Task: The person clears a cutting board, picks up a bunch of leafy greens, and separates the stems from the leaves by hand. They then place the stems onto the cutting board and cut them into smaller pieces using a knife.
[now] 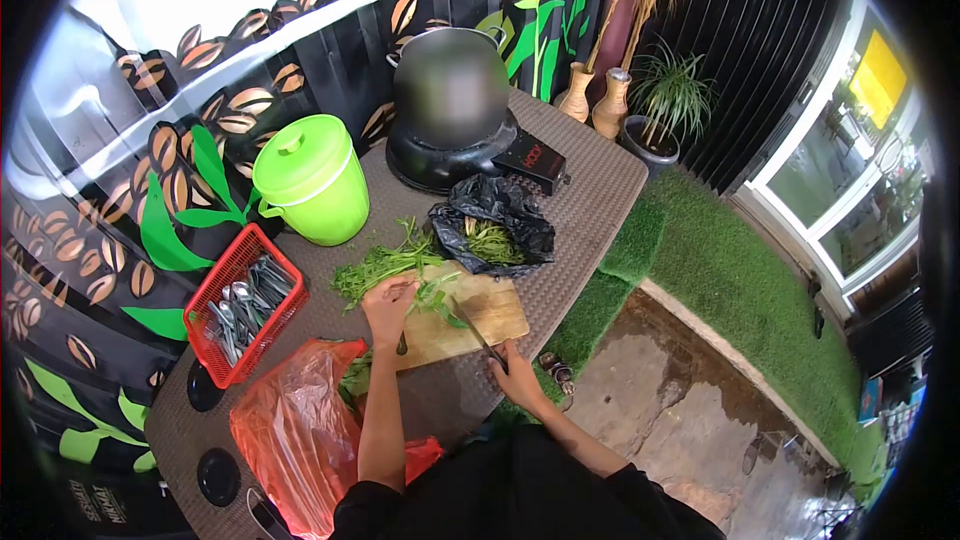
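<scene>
Clamping leafy greens [437,297] under fingers of the left hand [390,306] on the wooden cutting board [498,308], beside the counter's [600,175] near edge, probably to steady them; gripping the knife [480,337] in right hand [514,372] fingers, likely for control.

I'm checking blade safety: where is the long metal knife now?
In the head view, the knife is in the person's right hand, angled over the rectangular wooden cutting board, near green leaves.
</scene>
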